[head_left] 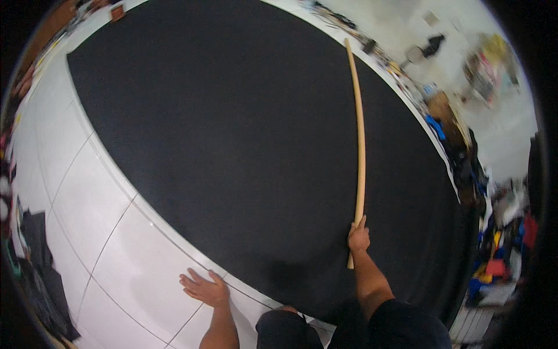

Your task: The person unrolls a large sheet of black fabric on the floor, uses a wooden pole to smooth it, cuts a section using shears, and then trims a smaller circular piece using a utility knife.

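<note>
Our right hand (359,238) wrapped round pale wooden pole (360,139), just above near end; left hand (206,289) empty, fingers spread, contact below we cannot tell. Pole, long and slender, runs forward from right hand, over black sheet (232,145). We judge it stiff, fairly light, smooth enough to slip in loose grip; end hold likely leaves far tip heavy, mid-length hold better balanced. Sheet matte, faintly folded beyond right hand's outer side. Around left hand, glossy white tiles (128,250), dark joints. Farther right, mixed clutter (494,267).
</note>
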`<action>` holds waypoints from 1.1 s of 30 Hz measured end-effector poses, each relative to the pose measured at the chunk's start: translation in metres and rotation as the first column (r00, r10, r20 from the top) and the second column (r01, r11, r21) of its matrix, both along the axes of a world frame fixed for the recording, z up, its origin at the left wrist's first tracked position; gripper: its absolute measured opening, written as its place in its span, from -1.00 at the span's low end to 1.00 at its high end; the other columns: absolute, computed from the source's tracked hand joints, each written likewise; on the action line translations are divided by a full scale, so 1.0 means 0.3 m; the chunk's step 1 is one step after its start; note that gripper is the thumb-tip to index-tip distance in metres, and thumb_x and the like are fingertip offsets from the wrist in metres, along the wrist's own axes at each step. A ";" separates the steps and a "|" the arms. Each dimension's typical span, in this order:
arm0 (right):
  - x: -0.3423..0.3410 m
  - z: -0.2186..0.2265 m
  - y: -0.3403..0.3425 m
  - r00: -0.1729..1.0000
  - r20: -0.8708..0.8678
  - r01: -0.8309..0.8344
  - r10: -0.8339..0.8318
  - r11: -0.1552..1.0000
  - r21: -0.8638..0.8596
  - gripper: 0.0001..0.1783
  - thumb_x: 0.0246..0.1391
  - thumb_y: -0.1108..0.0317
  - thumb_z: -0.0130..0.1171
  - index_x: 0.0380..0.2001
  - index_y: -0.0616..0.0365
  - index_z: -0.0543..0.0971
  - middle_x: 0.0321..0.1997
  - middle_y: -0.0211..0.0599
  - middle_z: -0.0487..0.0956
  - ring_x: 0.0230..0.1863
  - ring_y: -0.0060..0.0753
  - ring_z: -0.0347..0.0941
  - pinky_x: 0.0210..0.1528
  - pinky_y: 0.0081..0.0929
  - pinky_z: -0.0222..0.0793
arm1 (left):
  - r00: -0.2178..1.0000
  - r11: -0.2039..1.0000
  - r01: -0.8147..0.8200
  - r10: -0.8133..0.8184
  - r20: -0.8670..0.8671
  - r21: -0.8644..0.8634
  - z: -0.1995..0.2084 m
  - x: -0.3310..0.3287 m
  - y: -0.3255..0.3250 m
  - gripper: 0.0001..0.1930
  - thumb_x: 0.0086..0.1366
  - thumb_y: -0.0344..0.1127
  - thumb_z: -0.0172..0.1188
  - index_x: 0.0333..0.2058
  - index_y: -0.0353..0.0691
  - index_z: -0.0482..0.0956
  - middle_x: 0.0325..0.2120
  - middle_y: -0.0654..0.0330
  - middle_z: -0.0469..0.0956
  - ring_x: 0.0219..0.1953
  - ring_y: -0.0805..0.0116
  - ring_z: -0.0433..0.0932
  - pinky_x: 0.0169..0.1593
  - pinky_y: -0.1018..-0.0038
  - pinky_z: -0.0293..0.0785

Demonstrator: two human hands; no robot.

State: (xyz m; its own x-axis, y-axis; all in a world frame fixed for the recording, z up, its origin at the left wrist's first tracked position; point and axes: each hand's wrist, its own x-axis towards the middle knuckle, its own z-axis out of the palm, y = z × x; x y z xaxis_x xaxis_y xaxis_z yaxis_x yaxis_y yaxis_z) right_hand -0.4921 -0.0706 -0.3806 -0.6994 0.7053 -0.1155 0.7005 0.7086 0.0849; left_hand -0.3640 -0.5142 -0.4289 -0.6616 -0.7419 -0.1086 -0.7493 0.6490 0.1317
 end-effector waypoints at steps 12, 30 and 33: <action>1.389 -0.024 0.356 0.883 0.044 0.470 -0.468 0.879 -0.077 -0.28 0.29 -0.02 -0.09 0.42 -0.10 -0.01 -0.09 0.12 0.44 -0.10 0.13 0.48 -0.05 -0.04 0.42 | 0.997 0.961 0.065 -0.050 0.063 -0.270 -0.083 0.050 0.000 -0.33 0.42 0.15 -0.26 0.32 -0.19 0.08 0.30 -0.21 0.07 0.33 -0.13 0.08 0.28 -0.07 0.05; 1.631 -0.017 0.565 0.725 -0.507 0.255 -0.466 0.865 -0.431 -0.44 0.24 0.19 0.10 0.22 0.27 0.35 0.01 0.06 0.53 0.01 -0.10 0.48 0.10 -0.26 0.34 | 0.794 0.829 0.519 -0.379 0.475 -0.207 -0.086 -0.045 -0.192 -0.29 0.39 0.24 -0.30 0.23 -0.25 0.27 0.09 -0.06 0.40 0.12 -0.12 0.40 0.16 -0.08 0.28; 1.665 -0.092 0.399 0.769 -0.623 -0.112 -0.141 0.931 -0.348 -0.36 0.06 0.22 0.30 0.17 0.24 0.40 -0.14 -0.03 0.54 -0.15 -0.03 0.48 -0.04 -0.20 0.39 | 0.893 0.891 0.449 -0.449 0.012 -0.067 -0.089 0.088 -0.043 -0.29 0.39 0.24 -0.23 0.08 -0.35 0.45 -0.06 -0.16 0.53 0.03 -0.18 0.48 0.10 0.03 0.37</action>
State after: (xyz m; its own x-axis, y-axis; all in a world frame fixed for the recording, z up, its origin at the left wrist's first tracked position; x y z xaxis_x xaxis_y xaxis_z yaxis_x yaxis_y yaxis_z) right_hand 0.0073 0.0491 -0.4082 -0.6897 0.7158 0.1093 0.5130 0.5895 -0.6239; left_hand -0.3377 -0.5272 -0.4556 -0.9263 -0.3708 -0.0664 -0.3753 0.9235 0.0786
